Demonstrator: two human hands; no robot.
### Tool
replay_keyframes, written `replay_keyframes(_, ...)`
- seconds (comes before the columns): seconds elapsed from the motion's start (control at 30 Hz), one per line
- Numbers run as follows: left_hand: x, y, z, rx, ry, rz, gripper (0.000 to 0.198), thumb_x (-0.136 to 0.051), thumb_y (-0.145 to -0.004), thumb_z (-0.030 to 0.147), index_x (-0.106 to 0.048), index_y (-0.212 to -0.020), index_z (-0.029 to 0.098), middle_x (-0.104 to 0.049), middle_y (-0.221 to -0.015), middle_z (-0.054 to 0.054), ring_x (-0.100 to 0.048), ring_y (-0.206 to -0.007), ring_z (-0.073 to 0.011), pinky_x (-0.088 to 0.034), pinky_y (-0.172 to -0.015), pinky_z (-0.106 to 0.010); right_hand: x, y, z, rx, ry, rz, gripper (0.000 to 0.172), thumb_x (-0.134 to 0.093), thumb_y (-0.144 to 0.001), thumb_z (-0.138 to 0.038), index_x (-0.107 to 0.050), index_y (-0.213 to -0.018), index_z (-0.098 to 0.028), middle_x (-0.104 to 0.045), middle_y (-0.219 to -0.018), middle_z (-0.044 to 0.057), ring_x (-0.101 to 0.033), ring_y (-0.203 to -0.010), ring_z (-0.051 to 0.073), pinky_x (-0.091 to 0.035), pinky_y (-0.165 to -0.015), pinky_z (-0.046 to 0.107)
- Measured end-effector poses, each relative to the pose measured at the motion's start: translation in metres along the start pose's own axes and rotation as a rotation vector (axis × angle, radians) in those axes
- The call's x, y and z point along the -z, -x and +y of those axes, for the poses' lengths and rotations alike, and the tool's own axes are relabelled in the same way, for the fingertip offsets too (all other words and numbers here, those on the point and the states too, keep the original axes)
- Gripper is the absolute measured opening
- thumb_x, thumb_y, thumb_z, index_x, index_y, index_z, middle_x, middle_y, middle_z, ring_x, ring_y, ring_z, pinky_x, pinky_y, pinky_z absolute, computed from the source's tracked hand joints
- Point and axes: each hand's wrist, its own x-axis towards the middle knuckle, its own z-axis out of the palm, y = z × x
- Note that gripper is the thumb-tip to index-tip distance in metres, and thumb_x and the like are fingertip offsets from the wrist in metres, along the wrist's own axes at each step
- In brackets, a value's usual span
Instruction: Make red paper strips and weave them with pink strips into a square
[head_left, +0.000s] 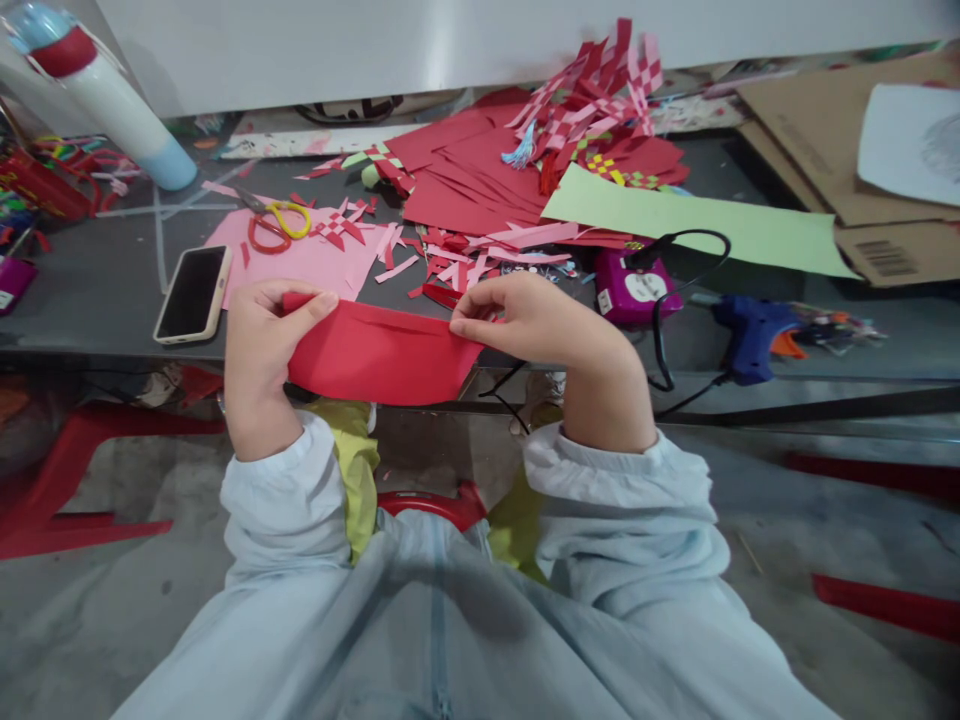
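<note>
Between my hands, at the table's front edge, is a sheet of red paper (382, 355) with a crease or slit along its upper part. My left hand (266, 340) pinches its upper left corner, thumb on top. My right hand (525, 315) pinches the upper right corner between thumb and fingers. Just beyond lies pink paper (315, 265) with a pair of scissors (277, 222) with red and yellow handles on it. Red and pink paper strips (465, 260) are scattered past my right hand.
A phone (193, 295) lies left, a bottle (112, 110) behind it. Red sheets (465, 170) and woven paper pieces (600, 90) are heaped at the back. To the right are light green paper (697, 225), a purple box (634, 285) with a cable, a blue glue gun (754, 330) and cardboard (810, 140).
</note>
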Motion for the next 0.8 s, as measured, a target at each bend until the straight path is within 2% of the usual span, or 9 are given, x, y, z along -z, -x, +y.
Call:
replay_keyframes(0.23,0.004,-0.004,-0.005,0.025,0.068,0.074,0.020,-0.085,-0.058,0.031,-0.070,-0.063,0.021,-0.063,-0.061,0.002,-0.059,-0.061,-0.0125,-0.050,-0.060,-0.026,0.015,0.005,0.010,-0.017,-0.102,0.001,0.017,-0.064,-0.080,-0.031,-0.066,-0.067,-0.020,-0.065,-0.060,-0.001,-0.053,-0.055,0.011,-0.041,-0.057,0.029)
replay_keyframes(0.43,0.003,-0.003,-0.004,0.035,0.057,0.099,0.022,-0.086,-0.057,0.032,-0.069,-0.063,0.019,-0.064,-0.062,0.002,-0.060,-0.062,-0.0129,-0.051,-0.062,-0.026,0.022,0.009,0.013,-0.066,-0.157,0.001,0.024,-0.067,-0.080,-0.037,-0.066,-0.065,-0.019,-0.065,-0.060,0.002,-0.055,-0.056,0.013,-0.042,-0.057,0.030)
replay_keyframes(0.63,0.001,0.000,0.004,0.081,0.085,0.127,0.019,-0.086,-0.054,0.029,-0.071,-0.060,0.020,-0.065,-0.061,0.001,-0.059,-0.060,-0.0124,-0.050,-0.060,-0.026,0.026,0.009,0.014,-0.151,-0.142,0.022,0.023,-0.072,-0.077,-0.036,-0.068,-0.063,-0.018,-0.065,-0.059,0.003,-0.053,-0.057,0.013,-0.039,-0.055,0.030)
replay_keyframes(0.8,0.001,-0.002,0.003,0.074,0.106,0.111,0.019,-0.086,-0.054,0.031,-0.071,-0.059,0.020,-0.064,-0.059,0.002,-0.058,-0.058,-0.0114,-0.049,-0.059,-0.025,0.027,0.011,0.011,-0.138,-0.179,0.085,0.022,-0.072,-0.077,-0.035,-0.068,-0.063,-0.019,-0.065,-0.060,0.002,-0.054,-0.057,0.013,-0.041,-0.055,0.030)
